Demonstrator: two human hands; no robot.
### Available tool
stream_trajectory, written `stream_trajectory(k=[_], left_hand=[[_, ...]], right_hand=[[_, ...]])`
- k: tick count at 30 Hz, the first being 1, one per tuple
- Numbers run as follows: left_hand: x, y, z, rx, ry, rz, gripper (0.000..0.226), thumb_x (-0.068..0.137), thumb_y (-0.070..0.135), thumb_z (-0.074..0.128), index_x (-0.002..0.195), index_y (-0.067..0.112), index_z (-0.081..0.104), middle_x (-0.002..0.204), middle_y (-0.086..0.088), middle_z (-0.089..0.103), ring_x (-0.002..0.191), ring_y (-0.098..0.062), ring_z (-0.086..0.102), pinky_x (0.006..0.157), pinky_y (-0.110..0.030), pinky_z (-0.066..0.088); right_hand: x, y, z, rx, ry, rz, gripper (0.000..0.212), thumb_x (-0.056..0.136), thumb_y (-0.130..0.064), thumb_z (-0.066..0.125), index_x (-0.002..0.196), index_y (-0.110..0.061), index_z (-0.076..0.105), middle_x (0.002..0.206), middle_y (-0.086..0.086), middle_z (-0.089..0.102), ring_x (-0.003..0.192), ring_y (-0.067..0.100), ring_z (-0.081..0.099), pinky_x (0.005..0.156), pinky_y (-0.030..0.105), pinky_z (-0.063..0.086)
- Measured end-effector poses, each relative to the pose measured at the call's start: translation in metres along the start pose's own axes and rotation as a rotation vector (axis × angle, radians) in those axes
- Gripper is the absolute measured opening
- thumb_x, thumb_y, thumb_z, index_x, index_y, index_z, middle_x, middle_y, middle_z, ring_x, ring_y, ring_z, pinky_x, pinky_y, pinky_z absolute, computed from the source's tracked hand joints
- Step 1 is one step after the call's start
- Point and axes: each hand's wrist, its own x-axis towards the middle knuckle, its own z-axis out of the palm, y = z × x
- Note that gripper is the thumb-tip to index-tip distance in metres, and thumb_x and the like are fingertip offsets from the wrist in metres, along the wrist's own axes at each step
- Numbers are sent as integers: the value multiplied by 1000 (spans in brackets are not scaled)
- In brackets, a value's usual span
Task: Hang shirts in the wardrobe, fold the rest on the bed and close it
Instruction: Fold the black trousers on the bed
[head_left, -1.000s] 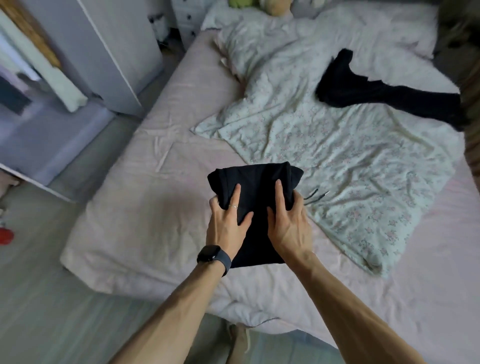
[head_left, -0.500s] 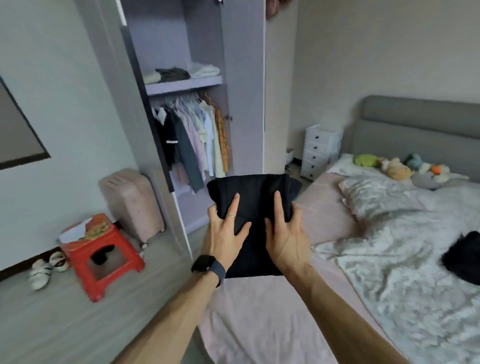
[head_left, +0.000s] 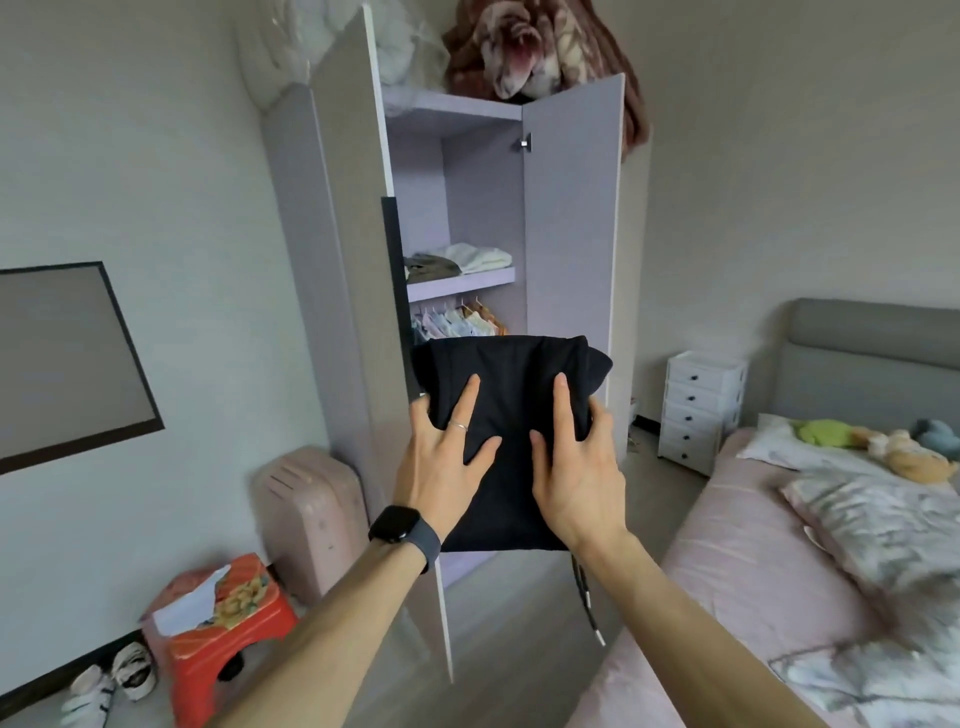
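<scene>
Black garment lifted higher, wardrobe holds clothes

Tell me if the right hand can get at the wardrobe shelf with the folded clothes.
Probably yes: the wardrobe doors stand open and nothing blocks the shelf, just above the folded black garment. But the right hand and left hand both grip that garment.

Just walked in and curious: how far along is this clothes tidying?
Done: shirts hang inside the open wardrobe, and folded clothes lie on its shelf. In hand: the left hand and right hand grip a folded black garment, held before the wardrobe. Left: probably stowing it and closing the doors.
</scene>
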Motion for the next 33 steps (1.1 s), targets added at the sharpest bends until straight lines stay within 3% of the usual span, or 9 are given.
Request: stream_trajectory(k=[11,14,17,22,29,33], left_hand=[[173,-101,85,-54,58,89,76,89,48,66,154,43,25,140,-12,30,90,-29,65,81,-36,56],[218,-119,119,-97,91,135,78,89,48,67,154,45,23,139,-8,26,107,-31,60,87,-37,55],[258,-135,149,-84,85,159,78,90,51,64,154,45,22,137,-5,24,103,-29,60,88,-38,56],[329,-150,206,-127,47,147,76,92,49,64,155,43,22,142,-15,28,109,-31,58,91,-36,52],[411,-170,289,-164,17,161,74,94,44,63,155,40,23,145,-16,26,109,-31,60,94,-37,49],[459,-187,333,-129,45,159,73,93,41,64,155,38,25,147,-18,25,121,-36,54,93,-40,51]], right_hand=[[152,17,133,-30,133,-25,67,102,-32,53,160,-25,19,142,17,34,100,32,61,59,38,55],[194,35,166,-58,161,-18,67,102,-32,52,160,-26,18,144,16,33,97,30,62,56,33,49],[230,54,194,-83,165,-15,69,101,-33,53,160,-27,16,143,13,30,91,29,63,53,29,44],[296,95,246,-149,229,6,70,101,-34,53,159,-28,16,140,5,25,85,31,64,50,29,40],[377,154,313,-194,249,-2,70,100,-32,54,159,-27,17,140,6,25,91,34,63,50,32,45],[426,185,356,-171,226,-27,70,101,-31,53,159,-26,16,140,8,26,93,34,62,54,33,47]])
